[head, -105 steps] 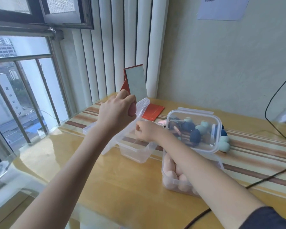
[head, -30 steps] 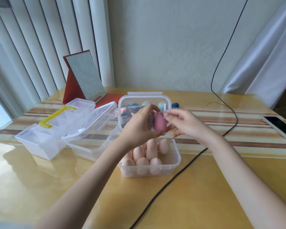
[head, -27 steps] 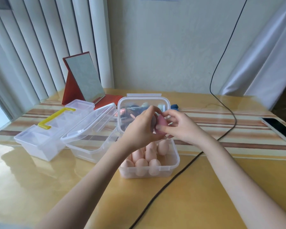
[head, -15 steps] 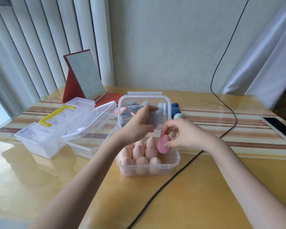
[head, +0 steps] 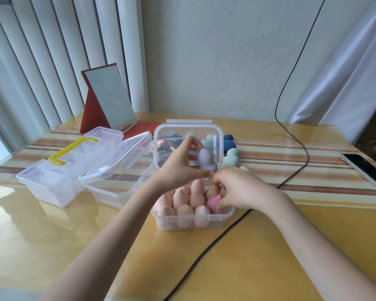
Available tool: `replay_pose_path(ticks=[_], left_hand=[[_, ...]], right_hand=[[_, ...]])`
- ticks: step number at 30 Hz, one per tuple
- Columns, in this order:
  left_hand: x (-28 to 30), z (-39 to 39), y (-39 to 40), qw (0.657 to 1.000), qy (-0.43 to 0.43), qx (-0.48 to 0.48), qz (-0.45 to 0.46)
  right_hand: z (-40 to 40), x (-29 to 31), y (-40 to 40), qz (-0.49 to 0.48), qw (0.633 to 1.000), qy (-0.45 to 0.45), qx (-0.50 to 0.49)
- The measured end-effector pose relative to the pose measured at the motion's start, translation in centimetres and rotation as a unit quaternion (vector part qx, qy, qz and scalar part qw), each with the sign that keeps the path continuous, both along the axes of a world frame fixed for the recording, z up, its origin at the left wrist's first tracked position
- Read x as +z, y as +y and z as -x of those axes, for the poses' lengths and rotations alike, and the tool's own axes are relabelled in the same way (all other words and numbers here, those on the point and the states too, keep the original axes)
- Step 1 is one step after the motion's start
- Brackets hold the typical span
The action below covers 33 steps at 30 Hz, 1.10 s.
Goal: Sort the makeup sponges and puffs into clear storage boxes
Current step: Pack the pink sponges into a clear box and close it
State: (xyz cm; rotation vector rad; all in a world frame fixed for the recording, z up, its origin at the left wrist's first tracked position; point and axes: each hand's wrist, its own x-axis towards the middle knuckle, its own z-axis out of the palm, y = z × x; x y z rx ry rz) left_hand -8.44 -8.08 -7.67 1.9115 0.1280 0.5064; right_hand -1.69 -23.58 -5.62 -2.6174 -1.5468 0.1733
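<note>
Two sponges are in my hands. My right hand (head: 239, 187), which half a second ago carried the pink teardrop foam sponge (head: 214, 204) above the box, now pinches it down into the clear lidless plastic box (head: 193, 221), at its front right corner beside the smooth peach egg-shaped sponges (head: 183, 210). Placement looks nearly complete. My left hand (head: 178, 168) grips a matte grey gourd-shaped sponge (head: 206, 160) above the box, likely next for sorting. Glossy wooden surface (head: 269, 246) beneath.

Bright daylight from left — tabletop (head: 52, 246) glare, edges bowed.
</note>
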Motion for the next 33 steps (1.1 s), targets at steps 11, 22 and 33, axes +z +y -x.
replay_pose_path(ticks=[11,22,33], left_hand=[[-0.2,0.7,0.1,0.998,0.018,-0.011,-0.052],[-0.2,0.1,-0.8,0.988,0.036,-0.050,-0.140],[-0.4,-0.9,-2.3,0.918,0.151,-0.072,-0.358]], right_hand=[[-0.9,-1.2,0.2,0.004,0.993,-0.118,-0.023],[-3.0,1.2,-1.2,-0.182,0.916,0.357,-0.037],[-2.9,1.1,-1.8,-0.118,0.950,0.286,-0.038]])
